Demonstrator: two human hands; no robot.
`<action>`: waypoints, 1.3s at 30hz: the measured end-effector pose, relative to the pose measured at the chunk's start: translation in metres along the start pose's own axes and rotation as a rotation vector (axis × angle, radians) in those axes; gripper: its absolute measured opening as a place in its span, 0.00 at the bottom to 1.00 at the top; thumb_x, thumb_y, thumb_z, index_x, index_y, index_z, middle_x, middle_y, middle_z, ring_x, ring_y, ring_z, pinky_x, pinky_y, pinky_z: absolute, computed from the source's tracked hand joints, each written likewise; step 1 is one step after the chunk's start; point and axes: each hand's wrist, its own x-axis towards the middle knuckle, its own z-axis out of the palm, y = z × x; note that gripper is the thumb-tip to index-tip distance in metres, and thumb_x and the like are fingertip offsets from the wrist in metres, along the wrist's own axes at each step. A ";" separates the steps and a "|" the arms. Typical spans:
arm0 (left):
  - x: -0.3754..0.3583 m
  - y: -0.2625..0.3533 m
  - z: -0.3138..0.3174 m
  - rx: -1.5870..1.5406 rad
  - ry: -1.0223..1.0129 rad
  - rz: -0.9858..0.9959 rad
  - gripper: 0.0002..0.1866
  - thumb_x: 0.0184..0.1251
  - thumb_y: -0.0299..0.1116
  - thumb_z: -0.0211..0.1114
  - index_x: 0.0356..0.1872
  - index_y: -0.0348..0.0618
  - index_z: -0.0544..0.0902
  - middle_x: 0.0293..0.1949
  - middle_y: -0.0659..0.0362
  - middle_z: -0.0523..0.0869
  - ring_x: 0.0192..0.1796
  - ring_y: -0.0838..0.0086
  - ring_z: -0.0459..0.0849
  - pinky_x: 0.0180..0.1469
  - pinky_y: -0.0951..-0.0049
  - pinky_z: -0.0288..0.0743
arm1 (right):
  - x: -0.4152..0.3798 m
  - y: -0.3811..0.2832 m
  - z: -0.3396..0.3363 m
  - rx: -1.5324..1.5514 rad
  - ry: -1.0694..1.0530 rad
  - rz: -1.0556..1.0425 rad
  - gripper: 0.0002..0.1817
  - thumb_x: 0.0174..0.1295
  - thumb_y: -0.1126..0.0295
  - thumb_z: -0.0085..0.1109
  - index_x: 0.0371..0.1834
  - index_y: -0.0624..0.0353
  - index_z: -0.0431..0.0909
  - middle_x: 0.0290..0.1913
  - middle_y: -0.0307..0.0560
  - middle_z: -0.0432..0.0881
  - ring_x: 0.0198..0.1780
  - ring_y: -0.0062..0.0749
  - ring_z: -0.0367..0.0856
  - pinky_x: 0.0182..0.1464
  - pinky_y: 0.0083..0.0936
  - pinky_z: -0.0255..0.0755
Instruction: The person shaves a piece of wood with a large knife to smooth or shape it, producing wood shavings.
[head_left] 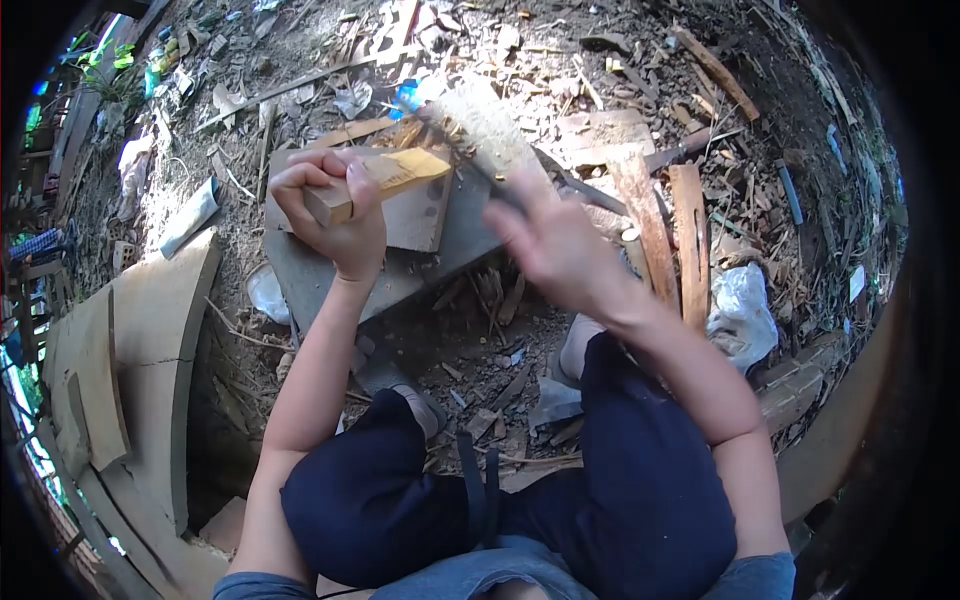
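Observation:
My left hand (pixel 335 210) is closed round a block of wood (pixel 395 178), whose pale yellow, cut end points right. Blurred by motion, my right hand (pixel 560 250) has its fingers wrapped round the handle of a tool with a dark blade (pixel 470 155). The blade is just right of the block's tip; whether they touch I cannot tell. Beneath the block lies a flat wooden board (pixel 425 222) on a grey slab (pixel 345 290).
Wood strips (pixel 690 245) lie on the ground to the right, near a clear plastic bag (pixel 742 315). Large planks (pixel 145 370) lean at the left. A white container (pixel 267 293) sits left of the slab. Chips and scraps cover the soil beyond.

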 end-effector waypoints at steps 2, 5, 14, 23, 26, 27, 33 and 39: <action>-0.007 -0.001 -0.005 -0.049 0.021 -0.012 0.16 0.59 0.14 0.55 0.38 0.45 0.59 0.37 0.56 0.72 0.37 0.73 0.76 0.46 0.64 0.80 | -0.013 0.041 0.029 -0.115 -0.151 0.141 0.20 0.71 0.54 0.51 0.42 0.64 0.70 0.23 0.60 0.80 0.30 0.61 0.83 0.32 0.46 0.73; -0.007 0.005 -0.003 -0.102 0.040 -0.062 0.17 0.59 0.14 0.56 0.39 0.45 0.59 0.37 0.55 0.71 0.37 0.74 0.76 0.46 0.64 0.80 | -0.010 0.042 0.023 0.061 -0.191 0.188 0.22 0.72 0.52 0.49 0.42 0.65 0.71 0.23 0.57 0.77 0.29 0.53 0.78 0.33 0.44 0.69; -0.004 -0.008 -0.006 0.064 -0.003 0.025 0.18 0.58 0.16 0.60 0.40 0.44 0.60 0.38 0.56 0.72 0.39 0.75 0.77 0.48 0.66 0.80 | 0.020 -0.059 -0.056 0.287 0.202 -0.228 0.17 0.75 0.57 0.49 0.53 0.60 0.75 0.21 0.28 0.65 0.23 0.10 0.66 0.24 0.11 0.56; 0.003 -0.006 -0.004 0.008 -0.038 0.022 0.18 0.58 0.13 0.57 0.41 0.43 0.60 0.39 0.54 0.72 0.39 0.72 0.77 0.46 0.65 0.81 | 0.000 0.023 0.011 -0.176 -0.200 0.185 0.23 0.71 0.52 0.49 0.49 0.66 0.71 0.29 0.65 0.83 0.31 0.66 0.81 0.38 0.52 0.73; 0.007 -0.007 -0.002 0.007 -0.033 0.041 0.18 0.58 0.14 0.57 0.42 0.44 0.59 0.39 0.54 0.72 0.39 0.72 0.78 0.47 0.65 0.81 | 0.015 0.000 -0.015 0.061 -0.234 0.191 0.22 0.71 0.52 0.50 0.46 0.66 0.73 0.24 0.60 0.80 0.29 0.57 0.83 0.35 0.45 0.74; 0.004 -0.006 -0.004 0.005 -0.040 0.043 0.18 0.59 0.15 0.57 0.42 0.44 0.59 0.39 0.54 0.72 0.39 0.72 0.78 0.47 0.65 0.81 | 0.018 -0.028 -0.035 0.115 -0.130 0.113 0.21 0.71 0.53 0.51 0.45 0.65 0.73 0.23 0.58 0.79 0.27 0.53 0.83 0.32 0.41 0.73; 0.003 -0.005 0.002 -0.052 0.064 0.004 0.18 0.52 0.16 0.59 0.39 0.44 0.62 0.36 0.58 0.71 0.37 0.76 0.71 0.46 0.74 0.73 | 0.007 -0.047 -0.038 0.206 0.080 0.030 0.16 0.70 0.59 0.57 0.42 0.63 0.69 0.18 0.55 0.79 0.23 0.47 0.84 0.23 0.34 0.72; 0.000 -0.001 0.001 -0.179 0.073 -0.014 0.19 0.53 0.14 0.58 0.41 0.43 0.62 0.36 0.57 0.70 0.37 0.76 0.70 0.44 0.71 0.76 | 0.002 0.032 0.011 -0.207 -0.214 0.153 0.23 0.72 0.50 0.47 0.49 0.63 0.70 0.28 0.69 0.81 0.35 0.68 0.82 0.40 0.54 0.75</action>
